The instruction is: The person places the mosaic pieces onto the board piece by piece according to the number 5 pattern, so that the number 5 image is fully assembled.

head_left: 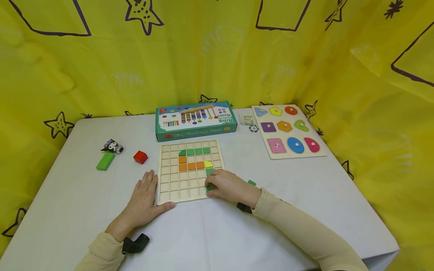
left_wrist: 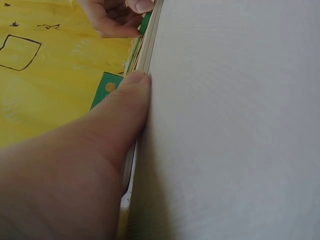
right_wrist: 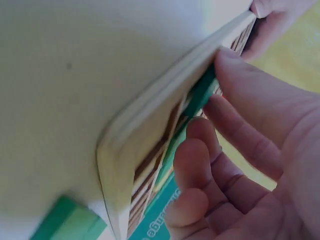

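A square wooden grid board lies on the table, with green, orange and yellow tiles set in some of its cells. My left hand rests along the board's left side, fingers stretched out and thumb at the near edge. In the left wrist view that thumb presses the board's rim. Over the near right cells, my right hand pinches a green tile between thumb and index finger. The right wrist view shows this green tile down at the grid, the other fingers curled loosely beside it.
Behind the board stands a green game box. A shape puzzle lies back right, near a small card and a poker chip. On the left are a red cube, a green block and a small figurine. Another green piece lies beyond my right wrist.
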The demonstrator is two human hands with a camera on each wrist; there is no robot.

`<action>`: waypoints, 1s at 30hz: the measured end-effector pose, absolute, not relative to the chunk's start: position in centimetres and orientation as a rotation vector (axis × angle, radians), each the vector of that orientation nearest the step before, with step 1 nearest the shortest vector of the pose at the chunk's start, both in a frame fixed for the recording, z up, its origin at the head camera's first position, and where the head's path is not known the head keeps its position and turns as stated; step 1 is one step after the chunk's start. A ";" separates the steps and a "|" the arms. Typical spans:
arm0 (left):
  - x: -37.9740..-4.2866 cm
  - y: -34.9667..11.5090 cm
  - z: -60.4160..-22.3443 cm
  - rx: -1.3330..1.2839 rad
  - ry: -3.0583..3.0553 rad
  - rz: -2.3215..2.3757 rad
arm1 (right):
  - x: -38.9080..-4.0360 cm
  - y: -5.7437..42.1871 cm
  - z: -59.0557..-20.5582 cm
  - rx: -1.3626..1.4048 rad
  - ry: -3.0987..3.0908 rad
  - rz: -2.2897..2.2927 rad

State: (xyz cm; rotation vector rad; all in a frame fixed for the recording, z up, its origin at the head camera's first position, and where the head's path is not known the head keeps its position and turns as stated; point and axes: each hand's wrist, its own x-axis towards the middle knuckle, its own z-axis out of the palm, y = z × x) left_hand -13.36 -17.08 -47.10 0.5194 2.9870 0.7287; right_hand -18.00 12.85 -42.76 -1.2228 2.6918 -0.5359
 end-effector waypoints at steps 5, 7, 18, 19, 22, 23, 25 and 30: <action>-13.3 -17.0 -47.3 0.525 2.991 0.727 | -18.1 13.4 -42.8 -1.207 2.666 -0.581; -13.3 -17.0 -47.3 0.527 2.994 0.731 | -18.3 13.6 -43.0 -1.197 2.644 -0.615; -13.4 -17.0 -47.5 0.530 3.000 0.727 | -18.3 16.9 -42.4 -1.023 2.665 -0.837; -13.4 -17.0 -47.5 0.531 3.002 0.727 | -18.1 17.6 -42.2 -0.989 2.672 -0.855; -13.4 -17.0 -47.5 0.534 3.004 0.722 | -17.7 20.1 -42.0 -0.865 2.675 -0.918; -13.4 -17.0 -47.5 0.536 3.005 0.719 | -17.5 20.9 -42.0 -0.830 2.679 -0.926; -13.5 -17.1 -47.5 0.537 3.006 0.711 | -17.0 22.4 -42.3 -0.788 2.684 -0.930; -13.5 -17.1 -47.5 0.541 3.002 0.706 | -16.0 24.8 -43.3 -0.859 2.694 -0.861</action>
